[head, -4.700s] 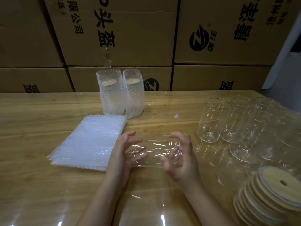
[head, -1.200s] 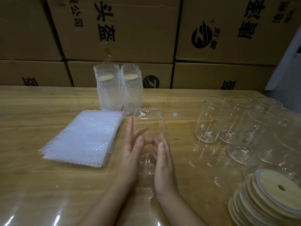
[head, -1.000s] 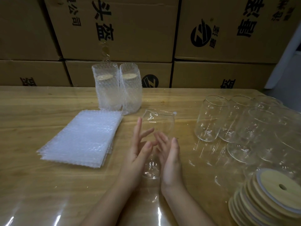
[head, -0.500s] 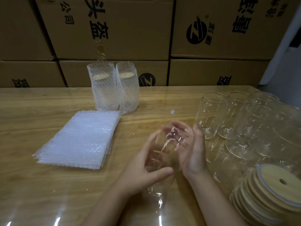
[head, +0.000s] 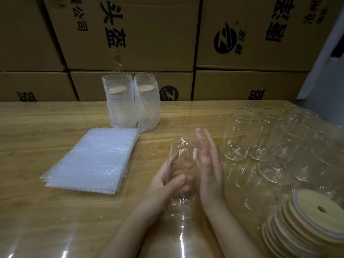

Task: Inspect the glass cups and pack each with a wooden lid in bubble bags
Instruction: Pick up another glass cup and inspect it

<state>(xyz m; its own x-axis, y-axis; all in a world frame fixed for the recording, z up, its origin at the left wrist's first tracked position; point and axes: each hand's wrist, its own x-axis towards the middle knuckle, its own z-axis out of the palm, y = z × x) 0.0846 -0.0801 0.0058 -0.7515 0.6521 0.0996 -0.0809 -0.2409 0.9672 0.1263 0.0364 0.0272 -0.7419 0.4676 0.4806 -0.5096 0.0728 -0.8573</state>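
The upper middle box (head: 149,34) carried large black characters 头盔, with smaller ones ending in 公司 nearer its left side. The upper right box (head: 251,56) bore a round black logo with a Z-like mark, but its large characters could not be read. The lower middle box (head: 186,81) showed the same logo. The lower left box (head: 41,84) and the lower right box (head: 232,84) each showed what looked like 盔, cut off by the far edge of the table (head: 55,118).

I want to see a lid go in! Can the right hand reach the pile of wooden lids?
Probably yes. The right hand lies flat against the glass cup, fingers straight, so it can let go easily. The wooden lids are stacked just to its right, with nothing between them.
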